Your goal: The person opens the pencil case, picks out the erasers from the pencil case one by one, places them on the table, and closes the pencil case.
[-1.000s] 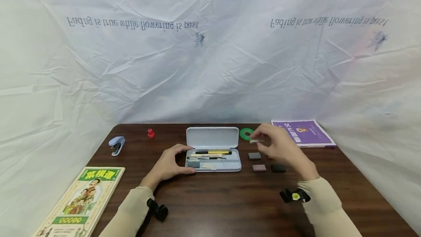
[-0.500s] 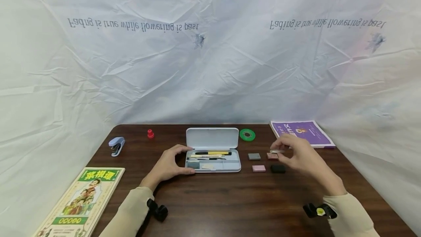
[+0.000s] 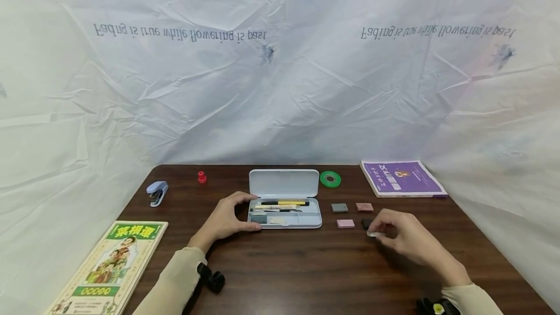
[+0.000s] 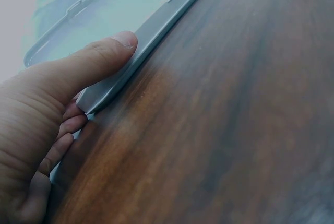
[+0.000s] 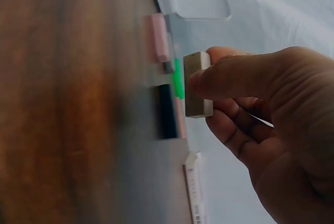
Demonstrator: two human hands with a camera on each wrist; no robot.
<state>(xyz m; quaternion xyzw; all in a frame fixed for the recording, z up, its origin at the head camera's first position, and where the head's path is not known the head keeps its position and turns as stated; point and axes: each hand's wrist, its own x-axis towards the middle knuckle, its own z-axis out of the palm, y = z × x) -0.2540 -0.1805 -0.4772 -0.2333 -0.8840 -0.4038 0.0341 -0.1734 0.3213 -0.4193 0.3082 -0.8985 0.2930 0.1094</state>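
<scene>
My left hand (image 3: 224, 220) grips the left end of an open pale pencil case (image 3: 311, 219), thumb on the front edge and fingers round the back. Inside lie several pens (image 3: 284, 203), a dark grey block (image 3: 258, 218) and a cream piece (image 3: 277, 220). My right hand (image 3: 409, 237) pinches a whitish eraser (image 5: 195, 107) between thumb and fingers, just in front of a black eraser (image 3: 366, 223) that it partly covers. Around it on the table sit a pink eraser (image 3: 345, 224), a grey one (image 3: 339, 208) and a reddish one (image 3: 364, 207).
Behind the erasers lies a green ring-shaped roll (image 3: 330, 179), with a purple book (image 3: 402, 179) to its right. A blue stapler (image 3: 156, 192), a small red cap-like piece (image 3: 201, 177) and a yellow-green book (image 3: 113, 261) occupy the left side. White cloth hangs behind.
My right hand has carried the whitish eraser from near the green roll rightward and then towards me, uncovering the reddish eraser. The left hand has kept its hold on the case.
</scene>
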